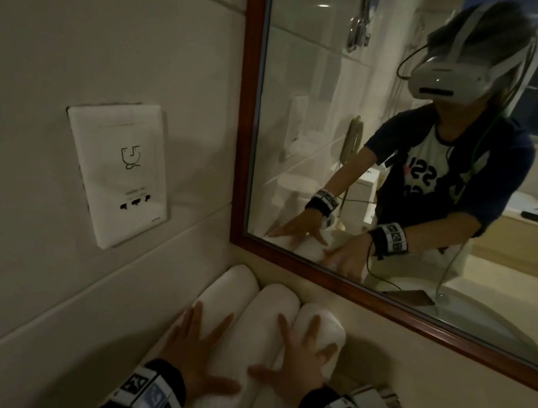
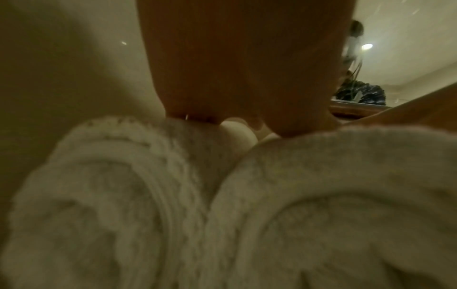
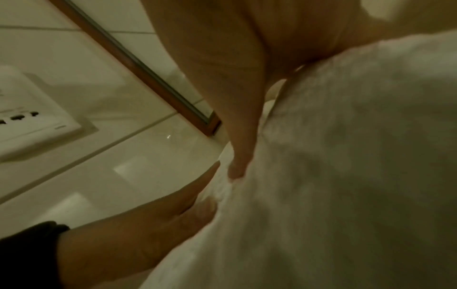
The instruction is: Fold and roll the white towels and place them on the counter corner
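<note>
Where the worktop (image 1: 439, 404) meets its back-left corner, three rolled towels (image 1: 267, 330) lie parallel, long axes toward the mirror (image 1: 399, 151); both hands, left (image 1: 192, 352) and right (image 1: 301, 356), press spread flat on them.

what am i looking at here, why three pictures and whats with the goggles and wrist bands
A person wears one camera on the head and one on each wrist. The mirror reflects the headset. The big picture is the head view; the two blurry close-ups look along each hand. Three rolled white towels lie side by side in the counter corner, below a wall socket. The left hand and right hand rest flat on the rolls with spread fingers, pressing them, gripping nothing.
</note>
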Action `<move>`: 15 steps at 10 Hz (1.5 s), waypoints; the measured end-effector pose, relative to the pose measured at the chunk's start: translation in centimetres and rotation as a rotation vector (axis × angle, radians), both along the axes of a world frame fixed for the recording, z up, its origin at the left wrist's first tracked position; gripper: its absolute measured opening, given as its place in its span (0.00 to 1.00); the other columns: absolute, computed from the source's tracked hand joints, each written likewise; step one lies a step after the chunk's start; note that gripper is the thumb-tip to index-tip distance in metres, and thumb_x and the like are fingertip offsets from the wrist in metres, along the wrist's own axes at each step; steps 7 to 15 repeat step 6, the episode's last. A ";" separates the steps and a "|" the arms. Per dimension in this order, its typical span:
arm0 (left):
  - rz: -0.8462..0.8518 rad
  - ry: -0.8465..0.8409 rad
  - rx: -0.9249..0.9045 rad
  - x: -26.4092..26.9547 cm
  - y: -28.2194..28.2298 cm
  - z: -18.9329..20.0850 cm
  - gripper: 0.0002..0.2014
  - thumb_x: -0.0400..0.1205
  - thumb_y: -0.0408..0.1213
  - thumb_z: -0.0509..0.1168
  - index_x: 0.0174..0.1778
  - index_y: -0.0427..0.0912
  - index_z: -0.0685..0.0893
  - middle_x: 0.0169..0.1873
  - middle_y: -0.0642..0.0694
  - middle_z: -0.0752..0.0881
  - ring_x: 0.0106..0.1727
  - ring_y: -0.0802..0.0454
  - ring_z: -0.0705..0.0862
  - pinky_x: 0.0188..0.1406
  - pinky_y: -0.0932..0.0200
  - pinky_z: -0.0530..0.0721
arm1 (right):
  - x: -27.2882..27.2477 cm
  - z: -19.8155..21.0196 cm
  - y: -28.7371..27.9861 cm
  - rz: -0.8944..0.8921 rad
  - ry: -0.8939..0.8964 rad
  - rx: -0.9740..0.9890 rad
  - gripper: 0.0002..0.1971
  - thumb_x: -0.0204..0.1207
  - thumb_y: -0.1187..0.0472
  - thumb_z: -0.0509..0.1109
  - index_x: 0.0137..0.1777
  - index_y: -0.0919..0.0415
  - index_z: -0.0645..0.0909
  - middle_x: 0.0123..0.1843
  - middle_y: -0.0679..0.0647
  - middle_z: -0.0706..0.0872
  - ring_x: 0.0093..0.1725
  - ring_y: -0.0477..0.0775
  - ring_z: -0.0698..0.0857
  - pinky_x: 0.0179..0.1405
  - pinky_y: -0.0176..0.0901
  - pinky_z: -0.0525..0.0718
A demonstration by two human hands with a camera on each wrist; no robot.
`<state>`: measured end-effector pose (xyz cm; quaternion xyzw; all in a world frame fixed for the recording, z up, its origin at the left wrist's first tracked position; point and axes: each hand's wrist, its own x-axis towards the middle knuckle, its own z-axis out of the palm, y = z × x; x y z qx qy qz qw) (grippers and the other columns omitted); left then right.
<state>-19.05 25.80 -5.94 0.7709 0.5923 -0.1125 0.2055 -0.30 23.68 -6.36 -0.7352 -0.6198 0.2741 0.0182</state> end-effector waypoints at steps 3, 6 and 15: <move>-0.141 0.036 -0.025 0.9 0.8 2.8 0.72 0.32 0.85 0.46 0.75 0.66 0.26 0.80 0.45 0.29 0.81 0.43 0.30 0.81 0.37 0.42 | 2.2 4.6 -0.3 0.020 0.032 -0.031 0.51 0.70 0.33 0.67 0.82 0.43 0.34 0.83 0.65 0.34 0.83 0.67 0.38 0.82 0.64 0.46; -0.165 -0.025 0.019 1.2 -1.8 6.1 0.76 0.29 0.84 0.45 0.78 0.62 0.31 0.82 0.45 0.34 0.83 0.43 0.36 0.82 0.40 0.46 | 0.2 6.3 -3.6 0.048 -0.038 0.001 0.48 0.74 0.38 0.67 0.83 0.45 0.36 0.84 0.65 0.37 0.83 0.65 0.37 0.82 0.61 0.42; -0.165 -0.025 0.019 1.2 -1.8 6.1 0.76 0.29 0.84 0.45 0.78 0.62 0.31 0.82 0.45 0.34 0.83 0.43 0.36 0.82 0.40 0.46 | 0.2 6.3 -3.6 0.048 -0.038 0.001 0.48 0.74 0.38 0.67 0.83 0.45 0.36 0.84 0.65 0.37 0.83 0.65 0.37 0.82 0.61 0.42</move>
